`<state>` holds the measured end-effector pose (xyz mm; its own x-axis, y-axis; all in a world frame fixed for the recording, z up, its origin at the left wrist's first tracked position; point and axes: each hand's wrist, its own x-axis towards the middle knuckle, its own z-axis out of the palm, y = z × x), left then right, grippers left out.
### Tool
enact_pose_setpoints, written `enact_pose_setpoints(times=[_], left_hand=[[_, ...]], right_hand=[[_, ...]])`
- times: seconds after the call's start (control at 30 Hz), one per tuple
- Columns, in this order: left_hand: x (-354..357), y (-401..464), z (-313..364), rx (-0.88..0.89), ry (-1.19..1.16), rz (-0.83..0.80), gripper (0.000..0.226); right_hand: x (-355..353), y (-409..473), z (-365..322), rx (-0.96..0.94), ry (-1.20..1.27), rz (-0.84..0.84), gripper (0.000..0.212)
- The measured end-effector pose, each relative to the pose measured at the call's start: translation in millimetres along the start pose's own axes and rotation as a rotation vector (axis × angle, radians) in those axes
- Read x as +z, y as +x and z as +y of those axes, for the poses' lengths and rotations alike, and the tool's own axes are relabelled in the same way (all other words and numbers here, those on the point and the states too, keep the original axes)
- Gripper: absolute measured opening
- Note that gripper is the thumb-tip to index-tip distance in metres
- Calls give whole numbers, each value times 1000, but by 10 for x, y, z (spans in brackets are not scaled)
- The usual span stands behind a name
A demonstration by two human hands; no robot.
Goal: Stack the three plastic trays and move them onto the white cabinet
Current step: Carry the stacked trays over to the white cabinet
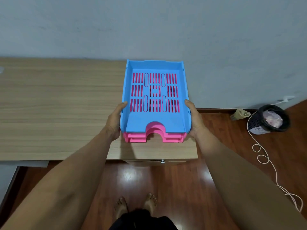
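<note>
A blue slotted plastic tray lies on top of two pink trays, nested as one stack. The stack is over the right end of a light wood-grain desk top; I cannot tell whether it rests on the top or hangs just above it. My left hand grips the stack's left wall, thumb over the blue rim. My right hand grips the right wall the same way. No white cabinet is in view.
A grey wall runs behind the desk. Below the desk's right end is a drawer front with a lock. On the dark wooden floor at right stand a black waste basket, crumpled paper and a looping pale cord. My bare feet show below.
</note>
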<state>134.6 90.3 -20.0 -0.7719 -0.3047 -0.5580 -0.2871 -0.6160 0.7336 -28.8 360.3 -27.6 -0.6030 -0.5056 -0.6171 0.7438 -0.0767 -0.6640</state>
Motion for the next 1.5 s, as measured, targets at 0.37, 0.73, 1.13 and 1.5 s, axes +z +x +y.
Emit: enact_pose_setpoints(times=[0.37,0.73,1.13,1.5], left_hand=[[-102,-255,323,81,-64,21,67],[-709,-1053,832,287,-40,198,69],[-2226,-2919,769,489,-221,437,70],[-3491,-5411,-121,619,-351,841,66]], right_hand=[[414,-148,-154,-118,-47,15,61],[1571,-371,-190,-183,-137,-40,62],[3423,-1099,831,-166,-292,-316,61],[4848,-2386,2668,43,-413,-679,69]])
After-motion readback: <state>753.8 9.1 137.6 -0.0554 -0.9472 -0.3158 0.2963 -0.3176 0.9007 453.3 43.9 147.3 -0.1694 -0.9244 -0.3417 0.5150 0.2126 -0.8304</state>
